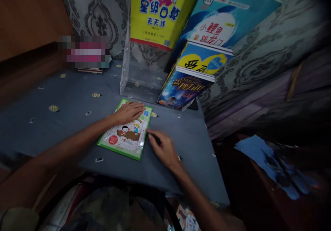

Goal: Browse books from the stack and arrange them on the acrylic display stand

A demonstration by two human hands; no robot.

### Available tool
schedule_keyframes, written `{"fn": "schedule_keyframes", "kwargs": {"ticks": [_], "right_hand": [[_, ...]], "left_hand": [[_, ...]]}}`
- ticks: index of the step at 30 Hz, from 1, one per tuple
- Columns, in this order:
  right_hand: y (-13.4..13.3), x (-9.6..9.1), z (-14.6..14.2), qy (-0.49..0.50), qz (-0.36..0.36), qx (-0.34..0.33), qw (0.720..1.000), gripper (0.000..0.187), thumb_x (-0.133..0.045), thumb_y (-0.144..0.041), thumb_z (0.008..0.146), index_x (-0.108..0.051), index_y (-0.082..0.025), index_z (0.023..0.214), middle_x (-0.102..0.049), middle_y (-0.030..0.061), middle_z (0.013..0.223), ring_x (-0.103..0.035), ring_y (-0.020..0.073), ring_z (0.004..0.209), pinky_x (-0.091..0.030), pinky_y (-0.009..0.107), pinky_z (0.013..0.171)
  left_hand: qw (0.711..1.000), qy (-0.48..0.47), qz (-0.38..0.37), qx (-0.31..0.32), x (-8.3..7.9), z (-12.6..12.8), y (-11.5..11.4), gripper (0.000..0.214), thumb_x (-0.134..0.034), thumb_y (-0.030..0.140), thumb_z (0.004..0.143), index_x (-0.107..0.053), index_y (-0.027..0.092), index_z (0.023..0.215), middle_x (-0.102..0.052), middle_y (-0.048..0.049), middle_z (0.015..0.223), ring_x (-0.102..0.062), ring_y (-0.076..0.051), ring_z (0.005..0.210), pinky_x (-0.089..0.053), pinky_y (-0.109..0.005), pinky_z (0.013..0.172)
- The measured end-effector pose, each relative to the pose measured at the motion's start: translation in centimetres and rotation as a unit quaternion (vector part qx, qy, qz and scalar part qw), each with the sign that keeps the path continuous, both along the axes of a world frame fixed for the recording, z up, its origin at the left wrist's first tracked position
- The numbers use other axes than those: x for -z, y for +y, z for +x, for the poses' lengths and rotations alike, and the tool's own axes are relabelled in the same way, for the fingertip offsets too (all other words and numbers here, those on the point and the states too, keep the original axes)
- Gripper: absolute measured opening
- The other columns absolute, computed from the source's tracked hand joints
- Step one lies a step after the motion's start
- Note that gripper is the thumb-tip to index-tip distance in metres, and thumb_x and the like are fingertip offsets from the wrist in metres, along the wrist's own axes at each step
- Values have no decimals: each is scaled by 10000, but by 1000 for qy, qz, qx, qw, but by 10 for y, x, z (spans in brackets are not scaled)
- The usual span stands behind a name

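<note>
A thin picture book [129, 144] with a green border lies face up on the cloth-covered table. Its cover shows cartoon figures and a red round badge. My left hand [129, 113] is spread flat over the upper part of the cover and hides some of the title. At the book's right edge is my right hand [164, 148], its fingers bent and the fingertips at or beside the edge. A dark gap shows between thumb and forefinger; whether anything is pinched there I cannot make out.
Behind the book stands a clear acrylic rack [141, 89] with a yellow workbook [155, 17]. To its right lean several upright books, a dark blue one [183, 89] in front. A blurred stack of books [89, 68] sits far left. The table edge [219, 175] drops off at right.
</note>
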State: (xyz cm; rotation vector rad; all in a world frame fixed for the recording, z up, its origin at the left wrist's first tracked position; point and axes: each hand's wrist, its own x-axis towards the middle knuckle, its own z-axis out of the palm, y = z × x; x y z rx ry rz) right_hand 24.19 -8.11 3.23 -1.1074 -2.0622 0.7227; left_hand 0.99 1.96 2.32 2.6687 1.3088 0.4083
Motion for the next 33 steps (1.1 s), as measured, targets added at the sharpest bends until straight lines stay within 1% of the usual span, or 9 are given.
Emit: {"fn": "schedule_keyframes", "kwargs": {"ticks": [2,5,9,12,15,20,24,27,33], "right_hand": [[31,4,-7,-2,21,42,999,332,-476,-267,960,-686,-233,1214,-731,75,1205,-672,241,1127,-534,410,992],[71,14,-18,-32,38,65,997,409,-452,-226,928,-629,-203,1295,-673,93,1315,-610,263,1219,-466,464,1076],[96,25,-23,-66,50,67,994,431,-435,-195,915,-621,-199,1302,-669,96,1311,-580,253,1246,-436,470,1107],[99,29,-15,-54,50,43,996,421,-423,-201,928,-631,-203,1295,-663,96,1328,-570,241,1277,-425,470,1124],[97,30,-8,-44,44,18,998,416,-425,-213,945,-627,-236,1309,-639,75,1375,-532,230,1337,-395,483,1154],[98,32,-6,-33,51,22,998,394,-438,-239,952,-635,-229,1293,-644,88,1370,-550,239,1323,-416,495,1139],[99,32,-7,-39,57,16,998,382,-444,-265,956,-640,-223,1282,-661,92,1345,-566,244,1307,-433,492,1127],[100,33,-6,-44,64,11,997,383,-457,-278,949,-646,-220,1277,-667,95,1335,-578,258,1293,-440,500,1120],[100,35,-8,-39,80,12,996,375,-478,-262,921,-666,-220,1243,-682,106,1306,-611,273,1242,-458,505,1096]], "left_hand": [[1000,-3,13,-5,2,3,-1,415,-342,339,1041,-557,214,1374,-529,-78,1493,-446,-221,1398,-297,-440,1162],[999,2,31,-10,3,9,-4,401,-368,274,1021,-550,213,1373,-537,-92,1480,-453,-246,1389,-304,-467,1152],[999,16,34,-17,0,14,-5,391,-367,236,1013,-548,217,1360,-557,-95,1455,-459,-264,1381,-307,-489,1145],[999,26,16,-16,-4,14,-4,400,-357,262,1022,-534,184,1373,-525,-123,1484,-443,-282,1398,-293,-509,1155],[999,31,-7,7,-7,12,-13,456,-365,347,1028,-463,183,1442,-442,-138,1552,-362,-295,1459,-218,-551,1190],[993,40,-16,108,-6,7,-65,606,-357,531,1014,-350,206,1525,-390,-129,1585,-298,-261,1499,-83,-517,1245],[991,24,4,131,-5,3,-103,651,-361,564,1007,-333,187,1537,-400,-120,1580,-278,-219,1509,-75,-439,1264],[991,22,8,131,-8,1,-109,658,-365,564,1008,-330,178,1539,-407,-123,1575,-301,-222,1500,-93,-444,1263],[992,6,6,129,-11,0,-107,600,-374,532,1020,-371,194,1516,-456,-107,1549,-359,-204,1470,-105,-417,1261]]}}
